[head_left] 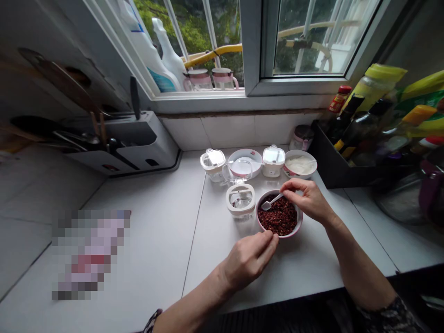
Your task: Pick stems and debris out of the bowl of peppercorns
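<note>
Bowl of dark red chili flakes (pixel 279 217), round and white with a pink rim, sits right in front of us on the white tiled surface (pixel 156 217). Our right hand (pixel 307 200) curls over it, pinching a small white plastic spoon (pixel 268 202) with the scoop just above the flakes near the rim. Our left hand (pixel 248 261) is bunched closed, its fingertips (pixel 272 237) at the bowl's near edge, though we can't tell if they're holding anything tiny. Just beside the bowl stands a clear glass jar with a square white lid (pixel 241 203). Behind that we've got a row of stuff: a lidded glass jar (pixel 212 164), a white dish with pink markings (pixel 245 163), a white-lidded jar (pixel 274 161) and a pink-patterned bowl of white powder (pixel 300 164). Farther right, a black tray of bottles (pixel 347 157); farther left, a grey knife block (pixel 138 143). Past it all, white and blue plastic bottles (pixel 149 51) and two pink-trimmed glass mugs (pixel 204 78) stand on the sill of a window (pixel 312 41).
</note>
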Demonstrator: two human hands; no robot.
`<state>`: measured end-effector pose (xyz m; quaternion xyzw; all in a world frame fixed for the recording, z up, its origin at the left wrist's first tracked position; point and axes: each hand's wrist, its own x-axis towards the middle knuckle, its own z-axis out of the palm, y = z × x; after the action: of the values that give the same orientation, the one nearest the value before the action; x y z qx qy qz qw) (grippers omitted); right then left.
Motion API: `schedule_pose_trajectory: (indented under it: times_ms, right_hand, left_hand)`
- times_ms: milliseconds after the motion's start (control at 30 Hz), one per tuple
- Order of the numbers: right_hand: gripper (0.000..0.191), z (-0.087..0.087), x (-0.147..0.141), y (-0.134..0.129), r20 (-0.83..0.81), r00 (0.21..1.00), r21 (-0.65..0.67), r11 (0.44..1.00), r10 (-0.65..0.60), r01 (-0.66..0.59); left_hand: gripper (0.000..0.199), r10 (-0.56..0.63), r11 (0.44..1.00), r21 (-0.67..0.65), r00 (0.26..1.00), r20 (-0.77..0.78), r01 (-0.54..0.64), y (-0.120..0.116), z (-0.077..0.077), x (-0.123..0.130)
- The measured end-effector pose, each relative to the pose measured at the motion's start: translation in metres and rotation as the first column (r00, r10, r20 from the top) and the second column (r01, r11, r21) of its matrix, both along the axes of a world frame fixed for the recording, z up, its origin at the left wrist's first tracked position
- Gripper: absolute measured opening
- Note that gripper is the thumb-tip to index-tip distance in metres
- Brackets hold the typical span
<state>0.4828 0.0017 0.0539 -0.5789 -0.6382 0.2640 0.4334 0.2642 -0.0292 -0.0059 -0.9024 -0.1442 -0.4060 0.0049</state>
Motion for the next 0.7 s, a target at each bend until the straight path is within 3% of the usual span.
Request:
schedule_pose_trajectory:
  times_ms: [133,300,433,533,700]
  right_hand:
    - [0.015,0.000,0.003,0.000,-0.015,1.000,-0.055,0.998,0.007,-0.007]
    - [0.012,0.004,0.014,0.000,0.020,0.999,0.082,0.996,-0.043,0.041]
    - [0.012,0.007,0.013,-0.001,0.073,0.997,0.107,0.994,0.028,-0.036]
    - [0.013,0.005,0.008,-0.002,0.075,0.993,0.072,0.992,0.094,-0.100]
    - [0.014,0.000,0.009,0.001,-0.026,0.999,-0.076,0.996,0.043,-0.045]
  left_hand:
    - [0.022,-0.001,1.000,0.007,1.000,0.012,0.001,0.001,0.003,0.001]
    - [0.020,0.003,1.000,0.011,0.999,0.034,-0.003,0.000,0.008,0.003]
    - [0.019,-0.013,1.000,0.005,0.999,0.041,0.013,0.000,0.008,0.003]
    - [0.020,-0.014,1.000,0.019,0.999,0.031,0.013,0.001,0.006,0.002]
    - [0.020,-0.015,1.000,0.022,1.000,0.028,0.014,0.001,0.004,0.001]
